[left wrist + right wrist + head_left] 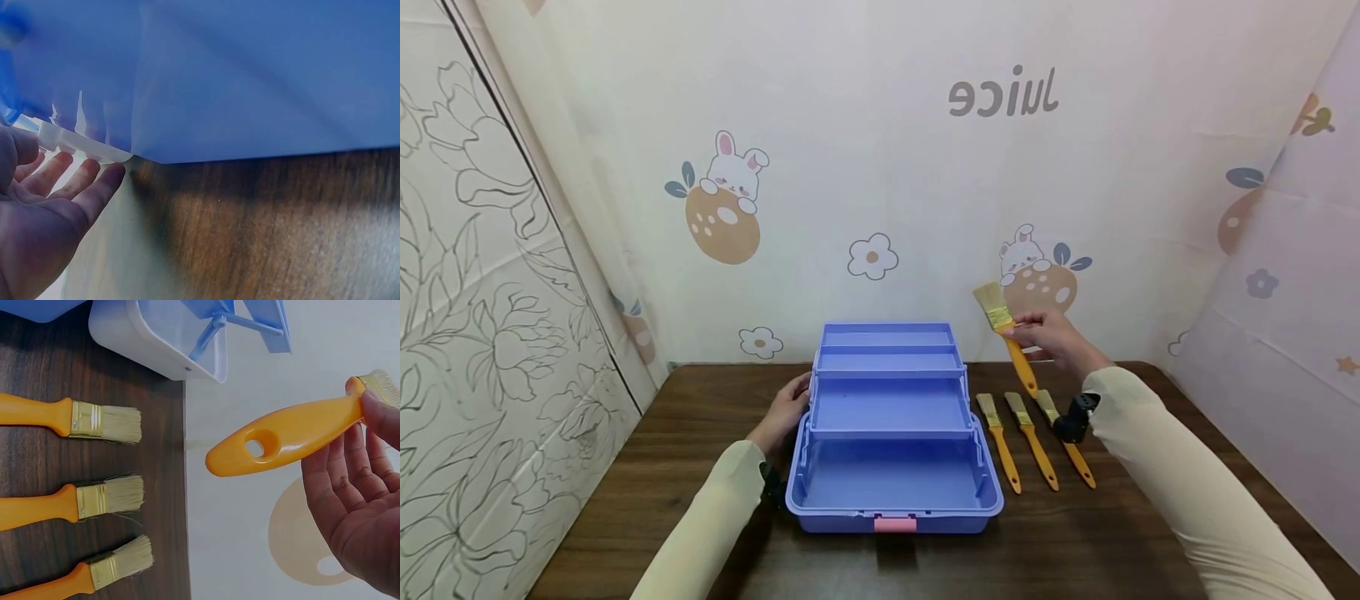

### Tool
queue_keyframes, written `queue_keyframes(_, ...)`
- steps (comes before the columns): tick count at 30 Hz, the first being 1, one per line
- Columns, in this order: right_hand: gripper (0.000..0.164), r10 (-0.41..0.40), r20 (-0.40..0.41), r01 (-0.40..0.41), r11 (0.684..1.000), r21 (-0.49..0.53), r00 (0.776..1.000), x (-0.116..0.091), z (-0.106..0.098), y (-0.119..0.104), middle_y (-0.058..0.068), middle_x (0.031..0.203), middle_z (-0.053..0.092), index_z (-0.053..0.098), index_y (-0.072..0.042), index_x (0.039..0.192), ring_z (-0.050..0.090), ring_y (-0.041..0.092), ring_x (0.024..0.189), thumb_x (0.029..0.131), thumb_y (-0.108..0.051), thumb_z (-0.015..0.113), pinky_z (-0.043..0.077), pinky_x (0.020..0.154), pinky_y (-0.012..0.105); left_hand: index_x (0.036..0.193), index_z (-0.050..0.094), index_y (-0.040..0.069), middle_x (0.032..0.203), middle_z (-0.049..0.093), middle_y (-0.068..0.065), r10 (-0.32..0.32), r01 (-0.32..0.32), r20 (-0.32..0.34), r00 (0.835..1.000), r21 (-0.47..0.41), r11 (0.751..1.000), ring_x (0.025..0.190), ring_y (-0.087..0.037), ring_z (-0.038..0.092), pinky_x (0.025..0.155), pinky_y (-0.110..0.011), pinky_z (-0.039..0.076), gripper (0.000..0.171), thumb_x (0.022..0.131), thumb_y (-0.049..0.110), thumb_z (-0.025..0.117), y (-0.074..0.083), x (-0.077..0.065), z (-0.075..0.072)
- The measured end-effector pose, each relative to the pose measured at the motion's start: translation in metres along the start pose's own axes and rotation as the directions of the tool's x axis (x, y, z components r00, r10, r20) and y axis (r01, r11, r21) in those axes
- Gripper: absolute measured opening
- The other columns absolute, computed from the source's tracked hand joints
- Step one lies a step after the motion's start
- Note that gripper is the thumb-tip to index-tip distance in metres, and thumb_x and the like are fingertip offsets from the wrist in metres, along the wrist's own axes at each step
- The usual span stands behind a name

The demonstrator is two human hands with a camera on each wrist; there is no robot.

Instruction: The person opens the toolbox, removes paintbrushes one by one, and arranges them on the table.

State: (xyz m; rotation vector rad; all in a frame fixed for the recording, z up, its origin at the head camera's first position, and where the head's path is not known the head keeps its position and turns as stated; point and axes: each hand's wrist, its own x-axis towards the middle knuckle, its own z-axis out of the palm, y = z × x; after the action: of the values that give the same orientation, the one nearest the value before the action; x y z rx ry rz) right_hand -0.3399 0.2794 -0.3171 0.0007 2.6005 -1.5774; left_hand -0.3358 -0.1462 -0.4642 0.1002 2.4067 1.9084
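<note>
A blue tool box [895,523] with stepped trays [891,404] stands opened out on the table, a pink latch [895,525] at its front. At its left rear side is my left hand [790,408]; in the left wrist view its loosely extended fingers [103,187] touch the box's pale lower edge. My right hand [1048,337] pinches a paintbrush [1021,362] near its ferrule, held up right of the box with bristles up and the orange handle hanging down. Three similar brushes lie below it: one nearest the box [1003,454], a middle one [1037,450] and a right one [1078,462], partly covered by the wrist camera.
The dark wooden table [715,467] ends at the back against a pale curtain [880,167] printed with rabbits and fruit. Another curtain [467,333] with flower outlines hangs along the left side. A black wrist camera [1075,417] sits on the right sleeve.
</note>
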Motion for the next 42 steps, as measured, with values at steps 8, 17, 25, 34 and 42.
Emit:
queue_keyframes(8, 0.044, 0.046, 0.007, -0.046, 0.998, 0.051, 0.999, -0.005, -0.003, 0.009, 0.014, 0.110, 0.057, 0.048, 0.008, 0.125, 0.058, 0.021, 0.089, 0.094, -0.021, 0.062, 0.050, 0.088, 0.048, 0.145, 0.034, 0.000, 0.144, 0.039, -0.024, -0.007, 0.007, -0.001, 1.000, 0.003, 1.000, 0.132, -0.039, 0.036, 0.108, -0.052, 0.029, 0.043, 0.103, 0.009, 0.039, 0.000, -0.001, -0.002)
queue_keyframes(17, 0.056, 0.087, -0.008, -0.087, 0.996, 0.036, 0.996, -0.010, -0.009, 0.026, 0.025, 0.129, 0.046, 0.039, 0.008, 0.136, 0.055, 0.025, 0.095, 0.095, -0.024, 0.059, 0.051, 0.085, 0.037, 0.144, 0.035, 0.000, 0.143, 0.039, -0.025, 0.004, -0.004, 0.006, 1.000, -0.005, 1.000, 0.132, -0.038, 0.037, 0.107, -0.052, 0.030, 0.043, 0.102, 0.008, 0.040, 0.000, -0.001, 0.000)
queue_keyframes(25, 0.056, 0.101, -0.003, -0.101, 0.995, 0.009, 0.995, -0.014, -0.016, 0.037, 0.023, 0.125, 0.048, 0.038, 0.009, 0.136, 0.057, 0.022, 0.093, 0.097, -0.025, 0.057, 0.050, 0.086, 0.037, 0.144, 0.034, -0.001, 0.143, 0.039, -0.025, 0.006, -0.006, 0.009, 1.000, -0.014, 1.000, 0.132, -0.038, 0.037, 0.108, -0.051, 0.030, 0.044, 0.102, 0.008, 0.040, -0.001, 0.000, -0.001)
queue_keyframes(34, 0.056, 0.112, 0.018, -0.112, 0.993, 0.037, 0.994, -0.017, -0.026, 0.052, 0.020, 0.121, 0.051, 0.035, 0.011, 0.137, 0.059, 0.016, 0.089, 0.097, -0.023, 0.056, 0.053, 0.080, 0.032, 0.145, 0.033, -0.003, 0.144, 0.038, -0.026, 0.014, -0.014, 0.007, 1.000, -0.014, 1.000, 0.132, -0.038, 0.036, 0.108, -0.051, 0.029, 0.044, 0.102, 0.006, 0.039, 0.002, -0.001, -0.002)
queue_keyframes(42, 0.057, 0.153, 0.003, -0.153, 0.988, 0.029, 0.988, -0.029, -0.034, 0.059, 0.018, 0.117, 0.053, 0.034, 0.012, 0.137, 0.059, 0.016, 0.088, 0.097, -0.024, 0.056, 0.053, 0.085, 0.038, 0.145, 0.033, -0.002, 0.143, 0.039, -0.026, 0.012, -0.012, 0.005, 1.000, -0.015, 1.000, 0.132, -0.038, 0.037, 0.108, -0.051, 0.030, 0.044, 0.102, 0.007, 0.039, 0.000, -0.001, 0.000)
